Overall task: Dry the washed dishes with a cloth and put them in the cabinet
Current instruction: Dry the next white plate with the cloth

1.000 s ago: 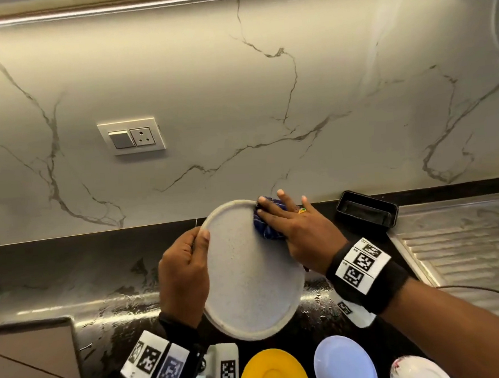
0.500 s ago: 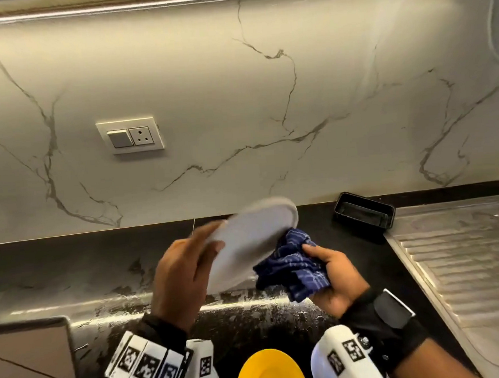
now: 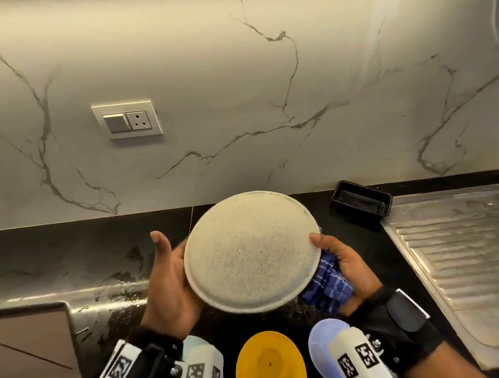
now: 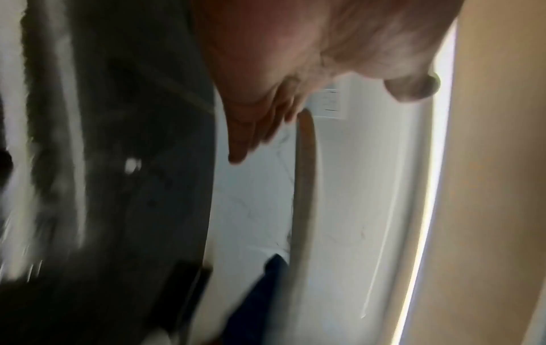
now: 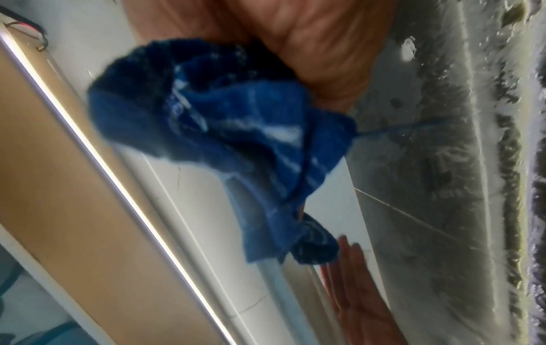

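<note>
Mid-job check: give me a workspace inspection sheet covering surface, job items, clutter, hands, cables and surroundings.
Surface: black countertop, wet with water streaks near the front edge.
Job's things: speckled plate held up between both hands; blue cloth bunched under its right edge; yellow dish and pale blue dish waiting on the counter.
Clutter: black tray by the wall.
Hands: left hand supports the plate's left rim; right hand holds cloth and rim.
Cables: nothing seen.
Surroundings: marble backsplash with wall socket; steel drainboard to the right.

A veined marble wall point(image 3: 236, 87) with a switch socket point(image 3: 127, 120) rises behind a wet black counter point(image 3: 57, 259).
</note>
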`<action>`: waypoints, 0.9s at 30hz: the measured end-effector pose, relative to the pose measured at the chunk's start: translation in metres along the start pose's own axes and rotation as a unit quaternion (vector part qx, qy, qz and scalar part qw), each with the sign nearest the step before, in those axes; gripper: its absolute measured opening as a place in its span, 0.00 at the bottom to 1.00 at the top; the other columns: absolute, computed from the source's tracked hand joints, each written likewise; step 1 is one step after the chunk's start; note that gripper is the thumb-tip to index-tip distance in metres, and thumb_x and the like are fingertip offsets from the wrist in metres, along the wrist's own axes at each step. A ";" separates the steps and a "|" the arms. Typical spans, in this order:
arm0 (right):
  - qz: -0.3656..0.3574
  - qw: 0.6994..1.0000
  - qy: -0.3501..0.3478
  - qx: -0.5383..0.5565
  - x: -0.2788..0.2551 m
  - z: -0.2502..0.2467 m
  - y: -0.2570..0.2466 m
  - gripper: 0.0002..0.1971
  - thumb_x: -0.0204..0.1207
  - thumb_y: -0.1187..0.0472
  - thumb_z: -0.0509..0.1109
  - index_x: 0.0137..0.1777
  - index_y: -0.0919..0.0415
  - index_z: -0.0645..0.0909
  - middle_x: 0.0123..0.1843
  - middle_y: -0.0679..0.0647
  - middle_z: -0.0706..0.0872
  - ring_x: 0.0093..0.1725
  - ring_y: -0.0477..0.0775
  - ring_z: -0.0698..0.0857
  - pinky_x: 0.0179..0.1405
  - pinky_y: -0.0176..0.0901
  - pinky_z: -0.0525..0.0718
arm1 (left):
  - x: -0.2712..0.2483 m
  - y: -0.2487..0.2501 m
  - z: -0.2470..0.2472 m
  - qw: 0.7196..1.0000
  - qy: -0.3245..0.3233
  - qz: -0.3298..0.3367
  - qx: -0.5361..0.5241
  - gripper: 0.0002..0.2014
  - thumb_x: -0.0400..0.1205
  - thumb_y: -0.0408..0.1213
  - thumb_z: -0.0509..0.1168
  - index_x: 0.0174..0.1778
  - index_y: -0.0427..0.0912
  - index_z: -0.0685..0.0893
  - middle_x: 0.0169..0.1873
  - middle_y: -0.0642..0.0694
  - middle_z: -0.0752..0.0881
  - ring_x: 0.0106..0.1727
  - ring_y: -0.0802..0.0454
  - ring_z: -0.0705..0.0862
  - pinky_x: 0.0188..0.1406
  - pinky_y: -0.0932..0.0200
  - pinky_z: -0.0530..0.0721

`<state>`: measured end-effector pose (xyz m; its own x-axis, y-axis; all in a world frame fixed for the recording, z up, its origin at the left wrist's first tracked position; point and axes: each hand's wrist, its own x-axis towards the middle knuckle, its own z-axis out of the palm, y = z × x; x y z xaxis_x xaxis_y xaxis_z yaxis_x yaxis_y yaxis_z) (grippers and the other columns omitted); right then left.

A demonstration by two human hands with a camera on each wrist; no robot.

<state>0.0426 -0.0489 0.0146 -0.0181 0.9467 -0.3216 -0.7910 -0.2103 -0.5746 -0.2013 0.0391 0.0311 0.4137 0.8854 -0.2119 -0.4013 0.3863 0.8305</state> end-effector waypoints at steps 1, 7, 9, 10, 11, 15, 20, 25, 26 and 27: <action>-0.008 1.000 -0.003 -0.003 -0.002 0.000 0.002 0.39 0.47 0.55 0.92 0.61 0.67 0.88 0.65 0.69 0.87 0.56 0.71 0.89 0.52 0.64 0.89 | 0.001 -0.002 0.001 0.997 -0.009 -0.051 -0.055 0.44 0.79 0.75 0.49 0.80 0.45 0.75 0.71 0.34 0.84 0.67 0.32 0.86 0.53 0.33 0.89; -0.086 0.989 0.090 -0.074 -0.001 -0.012 0.012 0.23 0.77 0.56 0.69 0.70 0.64 0.80 0.66 0.69 0.86 0.63 0.71 0.87 0.60 0.68 0.85 | -0.001 -0.017 0.000 0.985 0.000 -0.076 -0.157 0.28 0.85 0.55 0.58 0.80 0.46 0.76 0.70 0.34 0.85 0.66 0.31 0.86 0.51 0.30 0.89; -0.101 0.987 0.110 -0.065 -0.002 -0.019 0.016 0.21 0.80 0.57 0.67 0.71 0.64 0.80 0.66 0.70 0.86 0.62 0.73 0.86 0.60 0.70 0.84 | -0.003 -0.017 0.001 0.988 0.003 -0.039 -0.149 0.25 0.86 0.50 0.58 0.79 0.47 0.76 0.71 0.36 0.85 0.67 0.33 0.86 0.52 0.31 0.89; -0.119 0.983 0.128 -0.062 -0.002 -0.024 0.017 0.20 0.81 0.59 0.66 0.71 0.64 0.80 0.65 0.71 0.85 0.60 0.73 0.87 0.58 0.69 0.85 | -0.005 -0.016 -0.001 0.989 0.001 -0.018 -0.147 0.25 0.86 0.50 0.57 0.79 0.48 0.76 0.71 0.37 0.85 0.68 0.33 0.86 0.53 0.31 0.89; -0.148 0.976 0.147 -0.065 -0.003 -0.028 0.014 0.19 0.81 0.62 0.66 0.70 0.65 0.79 0.65 0.71 0.85 0.57 0.72 0.88 0.53 0.67 0.87 | -0.007 -0.014 -0.003 0.990 0.001 0.005 -0.140 0.25 0.86 0.50 0.57 0.79 0.49 0.76 0.71 0.38 0.84 0.69 0.34 0.85 0.56 0.30 0.88; -0.276 0.928 0.197 -0.152 -0.004 -0.025 -0.011 0.18 0.81 0.69 0.66 0.70 0.58 0.80 0.65 0.65 0.87 0.61 0.68 0.88 0.53 0.62 0.88 | -0.012 -0.006 -0.015 0.995 -0.001 0.060 -0.086 0.38 0.75 0.63 0.74 0.80 0.50 0.76 0.75 0.40 0.82 0.75 0.34 0.81 0.68 0.19 0.77; -0.351 0.829 0.098 -0.424 0.020 0.040 -0.021 0.21 0.83 0.73 0.65 0.70 0.53 0.82 0.62 0.52 0.89 0.62 0.54 0.88 0.66 0.59 0.85 | -0.018 -0.011 0.002 0.996 -0.051 0.065 -0.023 0.46 0.61 0.68 0.81 0.74 0.51 0.81 0.71 0.43 0.85 0.70 0.41 0.85 0.59 0.40 0.89; -0.397 0.635 -0.070 -0.659 0.035 0.082 0.025 0.31 0.74 0.73 0.61 0.77 0.51 0.77 0.81 0.42 0.69 0.85 0.46 0.63 0.86 0.47 0.59 | -0.012 -0.005 0.021 0.986 -0.100 0.121 -0.049 0.25 0.85 0.51 0.63 0.75 0.42 0.81 0.72 0.37 0.84 0.73 0.38 0.83 0.66 0.46 0.86; -0.404 0.602 -0.101 -0.681 0.036 0.085 0.033 0.30 0.77 0.72 0.61 0.79 0.52 0.74 0.82 0.43 0.66 0.86 0.48 0.59 0.87 0.51 0.57 | -0.010 0.000 0.019 0.985 -0.099 0.129 -0.058 0.23 0.85 0.48 0.61 0.73 0.41 0.83 0.72 0.37 0.84 0.73 0.39 0.83 0.65 0.49 0.86; -0.421 0.562 -0.116 -0.703 0.035 0.088 0.038 0.28 0.80 0.70 0.61 0.81 0.54 0.71 0.84 0.46 0.65 0.87 0.51 0.57 0.86 0.58 0.56 | -0.008 0.004 0.017 0.984 -0.102 0.136 -0.058 0.23 0.84 0.49 0.63 0.71 0.42 0.85 0.72 0.37 0.84 0.74 0.40 0.82 0.65 0.51 0.86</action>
<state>-0.0414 -0.0021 0.0475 -0.2079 0.8269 0.5225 0.6821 0.5054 -0.5285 -0.1926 0.0294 0.0449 0.4286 0.8946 0.1263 -0.6055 0.1806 0.7751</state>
